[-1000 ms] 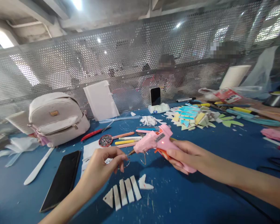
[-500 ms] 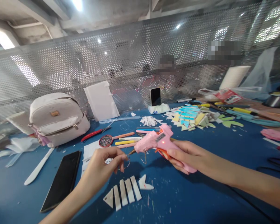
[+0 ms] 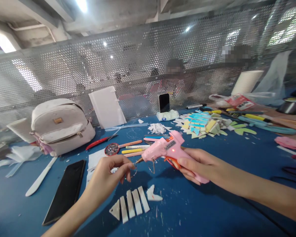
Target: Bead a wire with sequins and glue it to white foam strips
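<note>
My right hand (image 3: 199, 164) is wrapped round the handle of a pink glue gun (image 3: 167, 150), whose red light is on and whose nozzle points left. My left hand (image 3: 110, 174) pinches something small and thin right at the nozzle tip; I cannot make out what it is. Below both hands, several white foam strips (image 3: 130, 205) lie side by side on the blue table (image 3: 212, 204), with a white offcut (image 3: 153, 194) beside them.
A black phone (image 3: 64, 191) and a white knife-like tool (image 3: 39, 179) lie at the left, near a pale backpack (image 3: 60, 125). Pens, red pliers (image 3: 98, 142) and coloured foam scraps (image 3: 202, 123) sit behind. A phone (image 3: 164, 102) stands against the perforated screen; people sit beyond it.
Almost nothing has moved. The glue gun and both hands hold the same pose; the view has shifted very slightly.
</note>
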{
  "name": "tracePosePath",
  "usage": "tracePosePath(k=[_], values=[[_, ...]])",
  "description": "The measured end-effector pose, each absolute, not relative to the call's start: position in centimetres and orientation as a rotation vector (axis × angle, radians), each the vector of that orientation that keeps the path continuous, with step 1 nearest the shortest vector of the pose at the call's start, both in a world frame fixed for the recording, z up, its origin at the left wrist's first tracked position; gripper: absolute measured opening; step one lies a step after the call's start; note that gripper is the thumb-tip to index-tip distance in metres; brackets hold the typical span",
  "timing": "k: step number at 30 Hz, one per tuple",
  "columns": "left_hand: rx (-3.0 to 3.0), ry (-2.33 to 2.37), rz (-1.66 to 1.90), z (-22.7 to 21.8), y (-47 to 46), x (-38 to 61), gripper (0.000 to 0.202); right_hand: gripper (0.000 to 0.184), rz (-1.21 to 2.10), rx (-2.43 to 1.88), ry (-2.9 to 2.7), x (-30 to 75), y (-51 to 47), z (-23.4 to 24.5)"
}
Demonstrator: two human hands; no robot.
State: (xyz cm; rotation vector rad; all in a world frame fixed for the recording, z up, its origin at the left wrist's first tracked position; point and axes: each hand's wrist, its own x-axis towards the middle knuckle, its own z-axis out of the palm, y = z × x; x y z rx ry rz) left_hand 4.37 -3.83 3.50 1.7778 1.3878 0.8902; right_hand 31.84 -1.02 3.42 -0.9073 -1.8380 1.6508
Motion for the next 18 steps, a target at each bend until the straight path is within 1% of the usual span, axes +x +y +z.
tracePosePath(k=[18], values=[[1.739, 1.383, 0.891, 3.63, -4.03, 4.46, 0.029, 0.038, 1.611, -0.905, -1.870, 31.64, -1.04, 3.46]])
